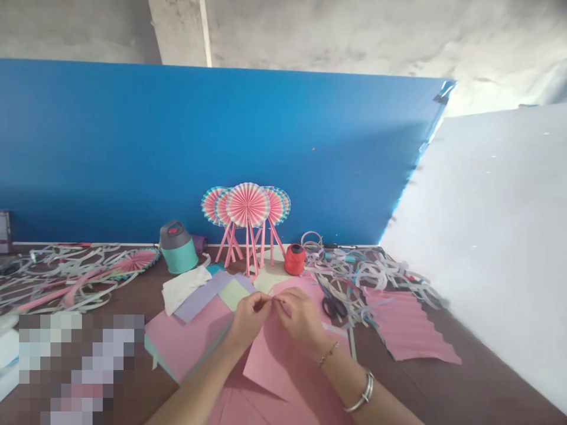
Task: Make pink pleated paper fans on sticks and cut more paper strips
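Observation:
Both hands meet at the middle of the work surface, over pink paper. My left hand (249,316) is closed in a pinch, thumb against forefinger, at the upper edge of a pink paper sheet (270,360). Fingertip to fingertip with it, my right hand (301,316) pinches at the same edge. The sheet slopes down toward me, its lower corner raised a little and casting a shadow. More pink paper (239,404) lies underneath. Exactly how the edge sits between the fingertips is too small to make out.
Scissors (334,306) and a red thread spool (295,260) lie beyond my right hand. Pink folding fans (248,203) stand against a blue panel (133,147). A teal-grey container (178,251), a white cloth (186,286), paper strips (376,268) and a pleated pink sheet (410,324) surround the workspace.

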The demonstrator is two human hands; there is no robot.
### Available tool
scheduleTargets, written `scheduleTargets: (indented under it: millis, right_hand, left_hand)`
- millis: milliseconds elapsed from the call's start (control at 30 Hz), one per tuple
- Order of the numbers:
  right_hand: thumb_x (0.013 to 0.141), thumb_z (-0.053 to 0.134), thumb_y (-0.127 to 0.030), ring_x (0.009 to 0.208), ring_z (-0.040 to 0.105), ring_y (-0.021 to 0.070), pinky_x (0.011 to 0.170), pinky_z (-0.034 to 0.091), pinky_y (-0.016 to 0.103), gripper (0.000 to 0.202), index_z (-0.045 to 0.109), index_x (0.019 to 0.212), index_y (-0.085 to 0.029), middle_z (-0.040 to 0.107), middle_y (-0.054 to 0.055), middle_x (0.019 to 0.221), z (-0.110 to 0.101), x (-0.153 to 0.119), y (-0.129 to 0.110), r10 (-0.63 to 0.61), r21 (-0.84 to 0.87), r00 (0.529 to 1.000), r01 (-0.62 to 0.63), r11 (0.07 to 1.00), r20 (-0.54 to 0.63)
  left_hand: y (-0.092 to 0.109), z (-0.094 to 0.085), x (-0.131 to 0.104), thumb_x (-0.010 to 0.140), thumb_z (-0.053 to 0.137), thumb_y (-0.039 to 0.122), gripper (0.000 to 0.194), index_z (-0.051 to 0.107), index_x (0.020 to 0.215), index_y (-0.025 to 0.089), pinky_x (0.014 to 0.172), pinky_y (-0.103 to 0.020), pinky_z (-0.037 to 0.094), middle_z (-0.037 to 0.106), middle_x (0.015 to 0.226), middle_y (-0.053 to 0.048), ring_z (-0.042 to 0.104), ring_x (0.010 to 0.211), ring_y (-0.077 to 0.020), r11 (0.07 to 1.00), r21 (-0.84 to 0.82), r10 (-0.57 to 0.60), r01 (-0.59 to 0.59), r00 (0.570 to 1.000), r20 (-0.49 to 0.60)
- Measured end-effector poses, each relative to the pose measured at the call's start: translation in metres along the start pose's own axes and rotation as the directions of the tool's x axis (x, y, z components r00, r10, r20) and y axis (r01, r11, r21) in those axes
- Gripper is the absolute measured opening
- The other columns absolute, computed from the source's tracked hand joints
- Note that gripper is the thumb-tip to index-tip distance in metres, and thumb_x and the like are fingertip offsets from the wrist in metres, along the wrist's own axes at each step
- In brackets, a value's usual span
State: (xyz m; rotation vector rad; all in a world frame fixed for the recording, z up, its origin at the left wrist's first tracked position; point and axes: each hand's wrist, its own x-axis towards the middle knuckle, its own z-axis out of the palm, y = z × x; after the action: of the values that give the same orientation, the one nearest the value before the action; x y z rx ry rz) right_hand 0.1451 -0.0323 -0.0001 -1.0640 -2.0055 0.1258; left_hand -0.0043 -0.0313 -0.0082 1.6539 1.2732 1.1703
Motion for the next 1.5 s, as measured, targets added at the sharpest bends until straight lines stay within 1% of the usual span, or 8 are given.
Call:
scheduleTargets:
  millis: [300, 533, 700, 1033, 1233, 1367, 1500]
  right_hand:
    - [0.083, 0.050, -0.015, 0.071, 0.060, 0.0193, 0.065, 0.047, 0.030, 0.016, 0.063, 0.074, -0.018, 0.066, 0.005, 0.073, 0.0021, -0.0014, 0.0013, 0.023, -0.009, 0.999, -0.024, 1.000, -0.036]
    - [0.082, 0.051, -0.014, 0.074, 0.061, 0.0193, 0.068, 0.048, 0.030, 0.015, 0.065, 0.079, -0.019, 0.068, 0.006, 0.077, 0.0013, -0.0010, 0.0008, 0.009, 0.032, 1.000, -0.008, 0.999, -0.027]
    - [0.082, 0.051, -0.014, 0.072, 0.060, 0.0191, 0.066, 0.048, 0.030, 0.016, 0.064, 0.074, -0.019, 0.067, 0.005, 0.073, 0.0011, -0.0010, 0.0005, 0.030, 0.030, 0.999, -0.030, 0.999, -0.021]
    - [0.083, 0.049, -0.014, 0.070, 0.059, 0.0186, 0.064, 0.046, 0.029, 0.017, 0.062, 0.072, -0.019, 0.065, 0.005, 0.072, 0.0014, -0.0008, -0.0007, 0.014, -0.008, 0.999, -0.014, 1.000, -0.042]
    - [0.085, 0.048, -0.016, 0.071, 0.059, 0.0190, 0.065, 0.045, 0.029, 0.019, 0.061, 0.072, -0.019, 0.065, 0.005, 0.072, 0.0014, -0.0008, -0.0014, 0.004, -0.037, 1.000, -0.005, 0.999, -0.024]
    - [0.084, 0.048, -0.016, 0.070, 0.057, 0.0192, 0.063, 0.044, 0.029, 0.017, 0.059, 0.071, -0.018, 0.062, 0.005, 0.071, 0.0037, -0.0017, 0.0000, 0.008, -0.065, 0.998, -0.011, 0.998, -0.055]
    - [0.084, 0.049, -0.016, 0.070, 0.057, 0.0195, 0.062, 0.044, 0.030, 0.015, 0.059, 0.073, -0.018, 0.063, 0.005, 0.073, 0.0050, -0.0024, 0.0021, 0.021, -0.032, 0.997, -0.023, 0.999, -0.069]
  left_hand:
    - [0.0000, 0.0007, -0.0013, 0.076, 0.051, 0.029, 0.020, 0.066, 0.071, 0.016, 0.061, -0.024, 0.042, 0.065, 0.067, -0.002, 0.057, 0.065, -0.0157, 1.000, 0.017, -0.004, 0.004, 1.000, 0.002]
    - [0.0018, -0.0005, -0.0006, 0.075, 0.050, 0.029, 0.021, 0.067, 0.074, 0.016, 0.063, -0.024, 0.044, 0.068, 0.069, -0.003, 0.059, 0.067, -0.0165, 1.000, 0.004, -0.008, 0.008, 1.000, -0.004]
    - [0.0003, 0.0000, -0.0010, 0.076, 0.049, 0.029, 0.021, 0.067, 0.074, 0.016, 0.062, -0.024, 0.043, 0.067, 0.069, -0.002, 0.058, 0.066, -0.0162, 1.000, 0.021, -0.006, 0.006, 1.000, 0.001]
    - [0.0034, 0.0004, -0.0011, 0.075, 0.050, 0.029, 0.021, 0.066, 0.072, 0.016, 0.063, -0.024, 0.043, 0.067, 0.068, -0.003, 0.058, 0.066, -0.0165, 1.000, 0.010, -0.018, 0.018, 1.000, 0.000]
    - [0.0020, 0.0010, -0.0014, 0.075, 0.050, 0.028, 0.020, 0.067, 0.072, 0.016, 0.062, -0.024, 0.043, 0.067, 0.069, -0.003, 0.058, 0.066, -0.0162, 1.000, 0.022, -0.008, 0.008, 1.000, -0.011]
    - [0.0035, 0.0014, -0.0015, 0.075, 0.050, 0.028, 0.020, 0.066, 0.071, 0.016, 0.060, -0.023, 0.041, 0.066, 0.066, -0.002, 0.056, 0.063, -0.0151, 0.999, 0.032, 0.001, -0.001, 1.000, -0.008]
    - [0.0032, 0.0014, -0.0013, 0.076, 0.050, 0.029, 0.020, 0.065, 0.070, 0.016, 0.059, -0.023, 0.041, 0.064, 0.065, -0.001, 0.056, 0.062, -0.0149, 0.999, 0.041, 0.010, -0.010, 1.000, -0.012]
